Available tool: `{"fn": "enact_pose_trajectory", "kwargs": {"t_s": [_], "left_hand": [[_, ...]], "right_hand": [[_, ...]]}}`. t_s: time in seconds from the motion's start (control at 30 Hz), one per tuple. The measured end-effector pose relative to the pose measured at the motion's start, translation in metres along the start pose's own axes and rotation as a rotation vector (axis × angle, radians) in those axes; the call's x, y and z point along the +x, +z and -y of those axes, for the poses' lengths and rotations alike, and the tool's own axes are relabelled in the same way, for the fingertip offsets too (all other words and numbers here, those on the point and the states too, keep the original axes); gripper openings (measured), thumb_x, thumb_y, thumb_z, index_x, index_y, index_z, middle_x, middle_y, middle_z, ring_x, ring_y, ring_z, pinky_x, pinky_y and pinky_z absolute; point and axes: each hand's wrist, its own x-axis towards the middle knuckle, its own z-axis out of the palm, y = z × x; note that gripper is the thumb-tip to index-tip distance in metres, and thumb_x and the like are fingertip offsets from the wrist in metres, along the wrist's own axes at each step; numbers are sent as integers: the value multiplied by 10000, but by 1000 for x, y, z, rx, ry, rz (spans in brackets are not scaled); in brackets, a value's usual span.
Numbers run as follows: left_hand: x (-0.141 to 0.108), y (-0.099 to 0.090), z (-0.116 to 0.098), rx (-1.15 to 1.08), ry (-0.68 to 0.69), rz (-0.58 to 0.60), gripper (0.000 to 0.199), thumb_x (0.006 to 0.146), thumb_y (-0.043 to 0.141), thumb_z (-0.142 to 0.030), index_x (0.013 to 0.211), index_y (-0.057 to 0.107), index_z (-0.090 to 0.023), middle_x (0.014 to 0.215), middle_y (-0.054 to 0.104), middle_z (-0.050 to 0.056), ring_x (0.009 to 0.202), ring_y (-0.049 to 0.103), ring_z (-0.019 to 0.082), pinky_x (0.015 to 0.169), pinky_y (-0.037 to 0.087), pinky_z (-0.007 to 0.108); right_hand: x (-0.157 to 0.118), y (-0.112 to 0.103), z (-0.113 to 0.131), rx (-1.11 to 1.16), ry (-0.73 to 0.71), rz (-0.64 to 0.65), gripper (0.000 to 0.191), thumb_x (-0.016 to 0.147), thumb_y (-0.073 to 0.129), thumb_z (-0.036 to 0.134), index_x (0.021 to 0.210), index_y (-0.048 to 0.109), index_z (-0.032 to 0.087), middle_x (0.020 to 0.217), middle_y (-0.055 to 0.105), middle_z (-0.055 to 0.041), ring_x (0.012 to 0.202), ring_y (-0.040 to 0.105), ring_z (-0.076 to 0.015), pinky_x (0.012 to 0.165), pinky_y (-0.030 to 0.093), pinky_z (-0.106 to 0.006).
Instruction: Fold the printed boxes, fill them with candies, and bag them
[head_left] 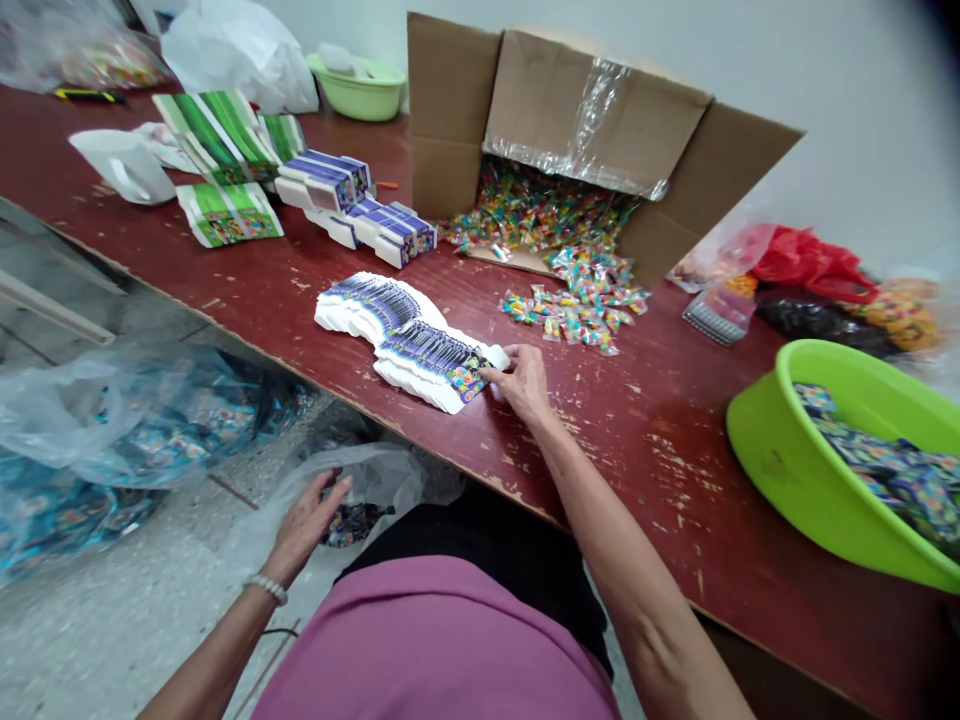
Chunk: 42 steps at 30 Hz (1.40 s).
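A fanned row of flat printed cartons (420, 345), purple and white with a colourful picture, lies on the table in front of me. At its right end my right hand (523, 383) has thumb and fingers closed on the edge of the top carton (466, 378). My left hand (311, 515), with a beaded bracelet (266, 588) on its wrist, is held below the table edge. Its fingers are apart and nothing shows in them. Just beyond that hand is a clear plastic bag (390, 475) with dark printed packets inside.
Behind the cartons, an open cardboard box (450, 110) spills small wrapped candies (574, 300) onto the red table (630, 420). Banded purple bundles (397, 232), green bundles (229, 215) and a white mug (127, 165) stand left. A green basin (765, 440) of packets is at right.
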Motion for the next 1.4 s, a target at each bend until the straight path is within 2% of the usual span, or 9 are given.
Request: {"fn": "enact_pose_trajectory", "kwargs": {"t_s": [0.1, 0.23, 0.43, 0.53, 0.8, 0.93, 1.03, 1.17, 1.4], "left_hand": [[-8, -14, -27, -102, 40, -55, 611, 804, 523, -648, 1147, 656, -160, 1046, 730, 107, 907, 684, 263, 832, 534, 360], [-28, -40, -101, -520, 160, -51, 501, 789, 674, -565, 1106, 665, -177, 1015, 733, 88, 927, 685, 255, 899, 515, 370], [-57, -31, -189, -940, 177, 1031, 532, 736, 761, -545, 1081, 716, -143, 1024, 745, 147, 936, 709, 293, 842, 538, 378], [-69, -19, -197, -1006, 81, 1230, 485, 679, 823, -502, 987, 722, -142, 860, 731, 98, 729, 717, 247, 698, 547, 337], [-75, -12, -204, -916, 108, 880, 296, 719, 819, -359, 860, 686, -134, 693, 714, 46, 553, 688, 180, 628, 543, 290], [-74, -5, -204, -901, 120, 780, 291, 749, 800, -372, 855, 663, -137, 675, 718, 42, 514, 677, 190, 569, 549, 309], [-72, 1, -201, -870, 141, 712, 293, 765, 793, -384, 853, 677, -130, 716, 719, 38, 630, 692, 180, 648, 556, 292], [-70, 4, -198, -853, 189, 594, 361, 800, 776, -358, 1069, 639, -159, 1005, 737, 56, 916, 702, 189, 813, 559, 284], [-82, 2, -200, -904, 267, 295, 631, 774, 783, -275, 1290, 419, -257, 1017, 719, 24, 815, 724, 179, 753, 602, 316]], "right_hand": [[-7, -18, 6, 296, 82, 49, 323, 714, 720, 447, 864, 591, 192, 852, 646, -26, 747, 611, -189, 698, 503, -329], [-36, -49, 29, 587, 65, 272, 306, 725, 777, 422, 861, 632, 190, 775, 662, 4, 655, 578, -129, 624, 466, -255], [-96, -56, 69, 783, 103, 623, 259, 782, 789, 397, 901, 649, 215, 833, 688, -6, 704, 605, -140, 646, 498, -269], [-110, -55, 74, 837, 127, 641, 247, 802, 780, 387, 918, 646, 215, 870, 685, -8, 729, 610, -133, 669, 505, -265], [-118, -58, 65, 877, 116, 672, 444, 782, 806, 394, 1152, 609, 246, 992, 700, -25, 813, 665, -144, 656, 537, -239], [-131, -52, 63, 864, 148, 695, 328, 812, 763, 425, 1025, 641, 206, 810, 697, -3, 520, 602, -106, 511, 518, -252], [-136, -48, 61, 748, 164, 542, 256, 850, 703, 439, 885, 651, 191, 609, 631, 31, 425, 550, -110, 435, 461, -242], [-131, -49, 58, 530, 63, 284, 204, 824, 713, 362, 906, 697, 177, 763, 699, -12, 609, 616, -122, 571, 487, -240], [-132, -43, 52, 657, 102, 244, 373, 775, 777, 370, 1072, 590, 242, 781, 662, 33, 657, 593, -131, 615, 463, -248]]}}
